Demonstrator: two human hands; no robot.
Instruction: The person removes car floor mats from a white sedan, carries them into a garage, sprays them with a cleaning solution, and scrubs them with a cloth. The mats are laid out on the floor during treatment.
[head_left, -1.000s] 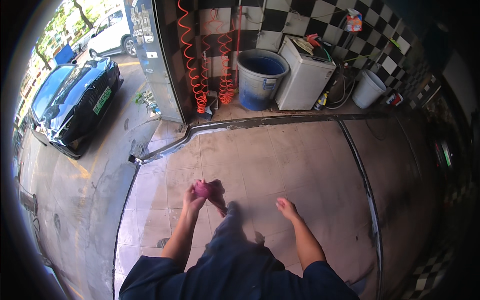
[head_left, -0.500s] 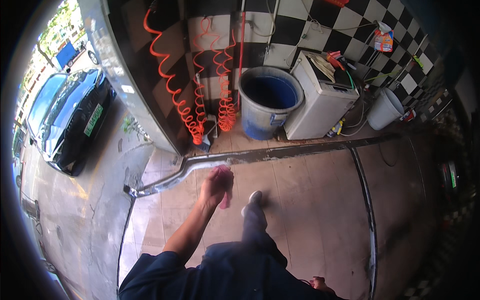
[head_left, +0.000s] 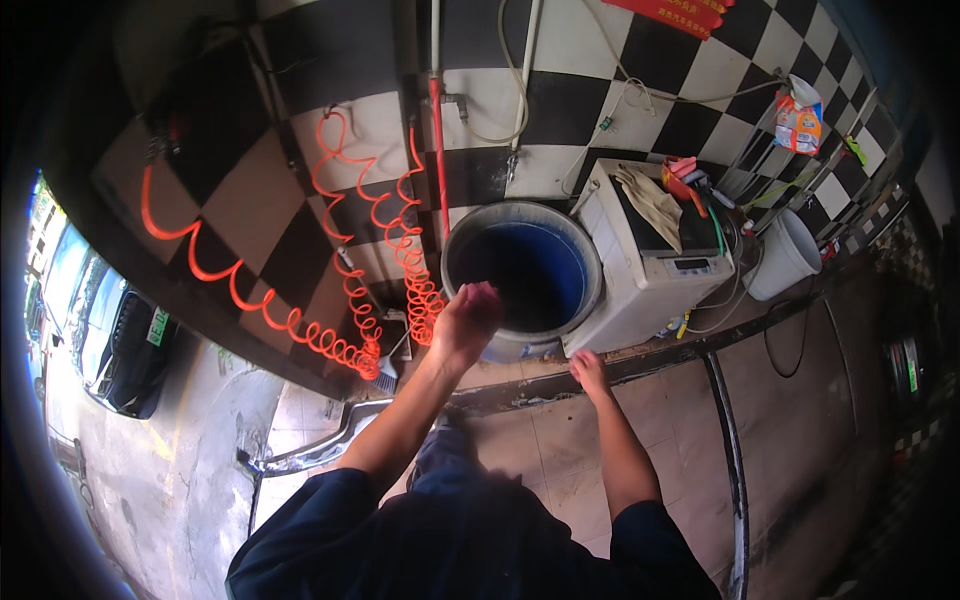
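Note:
My left hand is closed around a pink cloth, held up at the near left rim of a large round tub. The tub is grey at the rim and blue inside, and its bottom is in dark shadow. Whether the cloth touches the rim I cannot tell. My right hand reaches forward below the tub's right side, close to the lower front corner of a white washing machine. Its fingers are loosely bent, and nothing shows in them.
Orange coiled hoses hang on the checkered wall at left, above a brush. Gloves lie on the washing machine. Right of it stands a white bucket. A dark floor channel crosses before me. A black car is outside.
I have stepped closer to the tub. My left hand has gone forward to its rim with the pink cloth. My right hand has risen from the lower edge and reaches forward.

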